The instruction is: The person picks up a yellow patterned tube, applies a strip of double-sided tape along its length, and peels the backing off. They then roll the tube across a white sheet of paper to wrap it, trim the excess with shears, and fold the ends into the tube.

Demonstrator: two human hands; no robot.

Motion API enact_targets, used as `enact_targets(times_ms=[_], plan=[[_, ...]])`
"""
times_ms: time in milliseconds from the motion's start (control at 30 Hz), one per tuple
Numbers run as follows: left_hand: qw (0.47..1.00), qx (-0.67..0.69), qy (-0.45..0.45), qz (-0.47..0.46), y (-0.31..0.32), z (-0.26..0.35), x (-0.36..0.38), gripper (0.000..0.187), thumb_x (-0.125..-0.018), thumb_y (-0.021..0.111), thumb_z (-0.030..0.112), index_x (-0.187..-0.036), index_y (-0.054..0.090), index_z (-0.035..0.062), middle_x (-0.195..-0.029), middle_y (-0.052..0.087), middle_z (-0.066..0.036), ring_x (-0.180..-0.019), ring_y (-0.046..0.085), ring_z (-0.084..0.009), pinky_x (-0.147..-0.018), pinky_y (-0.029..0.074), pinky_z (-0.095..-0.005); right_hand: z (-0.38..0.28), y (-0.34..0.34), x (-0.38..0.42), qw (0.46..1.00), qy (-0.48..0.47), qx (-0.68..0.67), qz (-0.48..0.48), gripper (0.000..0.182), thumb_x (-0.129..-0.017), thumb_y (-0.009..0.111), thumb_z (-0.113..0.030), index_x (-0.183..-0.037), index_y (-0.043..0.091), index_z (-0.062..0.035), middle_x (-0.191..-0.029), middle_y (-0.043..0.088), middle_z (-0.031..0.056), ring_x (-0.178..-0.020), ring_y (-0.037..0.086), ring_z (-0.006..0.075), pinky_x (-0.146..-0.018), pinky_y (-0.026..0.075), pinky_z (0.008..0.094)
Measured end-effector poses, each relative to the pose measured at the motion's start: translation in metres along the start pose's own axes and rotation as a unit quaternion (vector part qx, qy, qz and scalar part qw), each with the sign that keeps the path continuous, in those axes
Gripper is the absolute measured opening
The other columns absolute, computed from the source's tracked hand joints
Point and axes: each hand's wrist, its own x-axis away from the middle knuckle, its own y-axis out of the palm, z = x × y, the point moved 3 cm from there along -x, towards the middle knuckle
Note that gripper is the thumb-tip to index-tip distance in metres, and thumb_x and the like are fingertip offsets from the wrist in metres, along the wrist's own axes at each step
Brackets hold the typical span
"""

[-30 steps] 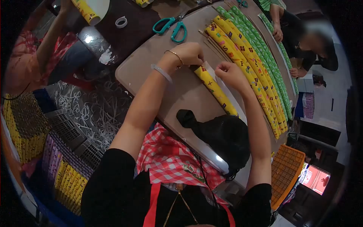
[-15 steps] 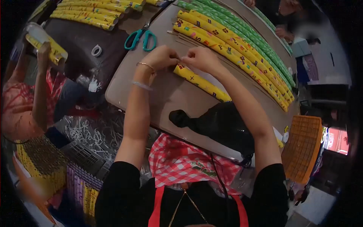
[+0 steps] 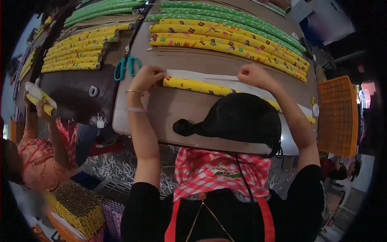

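Note:
A yellow patterned roll of wrapping paper [image 3: 197,85] lies across the near part of the table, with its white inner side showing along the far edge. At its left end is my left hand [image 3: 149,78], fingers pinched together at the paper's corner. Farther right, above the paper, my right hand [image 3: 254,76] is closed. A thin white strip [image 3: 221,77] runs along the paper's far side up to its fingers. In front of the roll sits a black cloth-covered bundle [image 3: 246,119] with a knotted end, hiding part of the roll.
Teal-handled scissors [image 3: 127,66] lie left of my left hand. Finished yellow rolls [image 3: 225,42] and green rolls [image 3: 229,20] line the table's far side. An orange crate [image 3: 338,117] stands at right. At left, a person [image 3: 44,153] holds another roll; white scraps [image 3: 111,165] litter the floor.
My right hand has moved right along the paper, away from my left hand, and the white strip now shows between them. My left hand stays at the roll's left end. The view has turned.

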Motion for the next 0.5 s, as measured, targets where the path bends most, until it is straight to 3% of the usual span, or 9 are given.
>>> enact_targets(times_ms=[67,200,267,300,367,400,500], plan=[[1.0,-0.016,-0.01,0.004,0.001,-0.004,-0.005,0.018,-0.082,0.061,0.018,-0.088,0.066,0.0018,-0.056,0.055,0.0,-0.043,0.049,-0.0078,-0.04,0.039,-0.0237,0.067,-0.024,0.048,0.996,0.077,-0.018,0.036,0.024,-0.074,0.062,-0.025,-0.077,0.061,-0.0018,-0.069,0.061,0.0098,-0.064,0.057,0.0173,-0.057,0.044,0.0321],[0.999,-0.033,-0.013,0.025,0.0,0.003,0.001,0.019,-0.084,0.059,0.018,-0.09,0.066,0.0011,-0.056,0.055,-0.001,-0.044,0.049,-0.0068,-0.039,0.038,-0.0227,0.168,-0.047,0.124,0.984,0.147,-0.018,0.102,0.024,-0.077,0.062,-0.022,-0.076,0.058,0.0014,-0.072,0.061,0.0072,-0.067,0.053,0.0106,-0.062,0.042,0.0272],[0.999,-0.049,0.0,0.019,0.0,0.003,-0.001,0.02,-0.084,0.059,0.018,-0.091,0.066,0.0007,-0.057,0.054,0.0,-0.044,0.048,-0.0065,-0.039,0.037,-0.0227,0.187,-0.066,0.168,0.967,0.226,0.028,0.114,0.025,-0.078,0.062,-0.023,-0.077,0.057,0.0021,-0.071,0.059,0.0078,-0.067,0.053,0.0134,-0.062,0.043,0.0289],[0.997,-0.079,-0.012,0.015,-0.001,0.002,-0.001,0.02,-0.084,0.06,0.019,-0.092,0.066,0.0016,-0.058,0.054,0.001,-0.045,0.047,-0.0063,-0.039,0.037,-0.0226,0.233,-0.061,0.187,0.967,0.198,-0.025,0.155,0.027,-0.078,0.061,-0.024,-0.079,0.058,0.0021,-0.069,0.056,0.0108,-0.067,0.053,0.0183,-0.063,0.043,0.0315],[0.998,-0.05,-0.017,0.038,0.001,0.001,-0.001,0.021,-0.084,0.06,0.02,-0.093,0.066,0.0024,-0.055,0.053,0.001,-0.045,0.047,-0.0064,-0.039,0.037,-0.0228,0.236,-0.075,0.226,0.934,0.275,0.048,0.222,0.027,-0.076,0.062,-0.024,-0.079,0.059,0.0022,-0.071,0.059,0.0129,-0.066,0.057,0.0218,-0.063,0.045,0.0339],[0.998,-0.055,-0.027,0.031,0.002,0.006,0.001,0.022,-0.084,0.06,0.021,-0.095,0.065,0.0024,-0.054,0.053,0.001,-0.044,0.048,-0.0066,-0.038,0.037,-0.0223,0.267,-0.079,0.242,0.939,0.267,0.041,0.214,0.028,-0.076,0.061,-0.025,-0.082,0.059,0.0025,-0.074,0.06,0.0152,-0.069,0.058,0.0244,-0.065,0.045,0.035],[0.999,-0.04,-0.011,0.017,-0.001,-0.004,-0.004,0.023,-0.085,0.058,0.021,-0.096,0.064,0.0013,-0.055,0.054,0.0,-0.042,0.049,-0.0065,-0.038,0.037,-0.0205,0.3,-0.087,0.284,0.897,0.333,0.031,0.288,0.027,-0.078,0.06,-0.024,-0.089,0.061,0.0011,-0.08,0.06,0.0154,-0.075,0.059,0.0247,-0.07,0.045,0.0343]])
